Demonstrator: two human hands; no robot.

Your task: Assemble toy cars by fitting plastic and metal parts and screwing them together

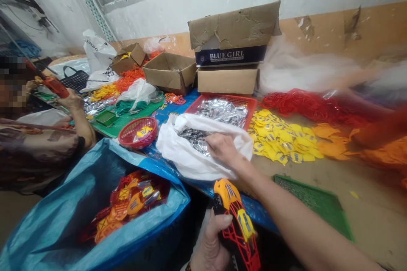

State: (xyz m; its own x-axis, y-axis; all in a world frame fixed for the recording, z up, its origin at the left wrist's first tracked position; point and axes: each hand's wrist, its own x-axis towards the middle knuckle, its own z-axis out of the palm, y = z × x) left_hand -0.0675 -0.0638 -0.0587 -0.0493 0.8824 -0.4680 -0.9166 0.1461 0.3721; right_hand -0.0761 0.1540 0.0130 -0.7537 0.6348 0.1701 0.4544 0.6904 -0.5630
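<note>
Right hand [222, 147] reaches forward into the white plastic bag [190, 159] on the counter [365, 203], its fingers curled down among the silver foil pieces [195, 139] inside (whether it has pinched one, I cannot tell). Left hand [211, 245] sits low and close to the body, wrapped shut around a toy car [237, 224] with a red frame and yellow-orange shell. Left of that hand gapes a big blue bag [63, 220] holding more such cars. Beyond the right hand lies a red tray [251, 102] of foil pieces; to its right spreads a pile of yellow plastic parts [280, 137]. A small red basket [138, 132] stands left of the white bag.
</note>
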